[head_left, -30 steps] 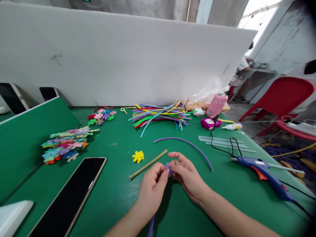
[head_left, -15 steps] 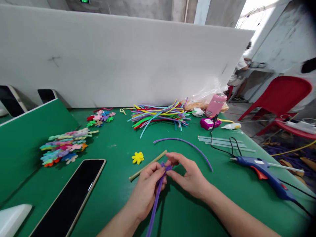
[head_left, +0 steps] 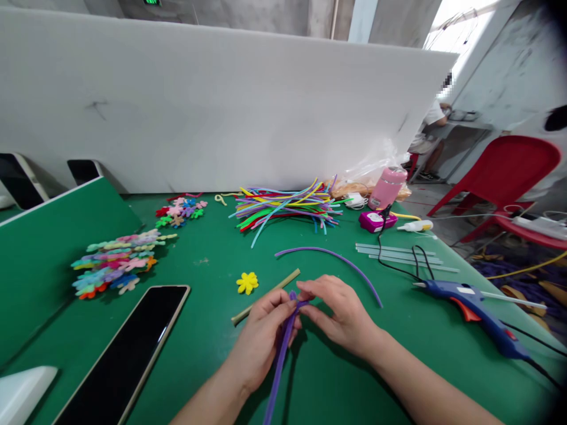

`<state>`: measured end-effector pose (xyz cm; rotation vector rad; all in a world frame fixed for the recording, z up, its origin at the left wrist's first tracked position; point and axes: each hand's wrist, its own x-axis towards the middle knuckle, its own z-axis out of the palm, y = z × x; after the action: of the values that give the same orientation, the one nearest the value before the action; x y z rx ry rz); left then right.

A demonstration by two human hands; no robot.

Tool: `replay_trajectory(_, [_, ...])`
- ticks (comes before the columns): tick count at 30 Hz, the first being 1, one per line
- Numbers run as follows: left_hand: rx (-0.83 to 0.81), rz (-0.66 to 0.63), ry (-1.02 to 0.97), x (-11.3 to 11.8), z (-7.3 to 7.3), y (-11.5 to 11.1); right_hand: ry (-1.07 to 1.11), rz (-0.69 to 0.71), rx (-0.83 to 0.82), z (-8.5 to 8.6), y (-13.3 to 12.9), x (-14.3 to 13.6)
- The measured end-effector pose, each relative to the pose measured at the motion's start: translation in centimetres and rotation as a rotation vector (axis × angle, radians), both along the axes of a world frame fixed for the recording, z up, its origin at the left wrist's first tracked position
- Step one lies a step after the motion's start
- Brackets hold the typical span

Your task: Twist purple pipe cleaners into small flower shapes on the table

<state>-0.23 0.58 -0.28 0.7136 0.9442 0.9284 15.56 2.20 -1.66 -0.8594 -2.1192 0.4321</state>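
Observation:
Above the green table my left hand (head_left: 266, 330) pinches a purple pipe cleaner (head_left: 280, 367). Its upper end is bent into small loops, and a long tail hangs down toward me. The thumb and index finger of my right hand (head_left: 339, 313) close on the looped end from the right. Partly behind my left fingers lies a thin greenish stick (head_left: 283, 279). A yellow pipe-cleaner flower (head_left: 247, 283) rests left of the stick. Another purple pipe cleaner (head_left: 339, 258), curved, lies beyond my right hand.
Colourful pipe cleaners (head_left: 287, 206) are heaped at the back. Finished flowers (head_left: 119, 260) are piled left, near a phone (head_left: 126, 354). On the right lie a blue glue gun (head_left: 476, 313), glue sticks (head_left: 398, 257), a purple box (head_left: 377, 221) and a pink bottle (head_left: 387, 189).
My right fingertips have shifted slightly on the looped end, and the right hand has drawn a little closer together. The left hand keeps its pinch, almost unmoved.

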Motion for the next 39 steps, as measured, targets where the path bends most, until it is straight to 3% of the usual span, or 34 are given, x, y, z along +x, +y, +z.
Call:
replay_trajectory(11, [0.125,-0.045,0.088,-0.2,0.1,-0.1,-0.015,0.045,0.021,0.4,-0.1,0.0])
replay_trajectory(16, [0.271,-0.041,0.298,-0.2,0.4,0.0,0.050,-0.011,-0.066,0.6,-0.6,-0.4])
replay_trajectory(19, [0.468,-0.086,0.467,-0.4,0.4,0.0,0.213,0.004,-0.297,0.8,-0.9,-0.8])
replay_trajectory(25, [0.913,-0.216,0.845,-0.8,0.0,-0.4,0.637,0.130,-0.972,1.1,-0.7,-1.0])
replay_trajectory(28, [1.183,-0.317,1.043,-0.9,-0.2,-0.5,0.737,0.180,-1.267,0.8,-0.4,-0.7])
replay_trajectory(30, [1.304,-0.347,1.134,-1.0,-0.4,-0.6,0.754,0.210,-1.380,0.7,-0.3,-0.6])
replay_trajectory(32, [1.312,-0.330,1.160,-0.9,-0.5,-0.6,0.740,0.200,-1.352,0.6,-0.3,-0.7])
replay_trajectory(34, [1.176,-0.279,1.091,-0.7,-0.5,-0.6,0.690,0.147,-1.189,0.6,-0.5,-0.9])
replay_trajectory(39, [0.464,-0.127,0.521,-0.2,0.1,-0.4,0.366,0.012,-0.531,0.4,-0.9,-1.1])
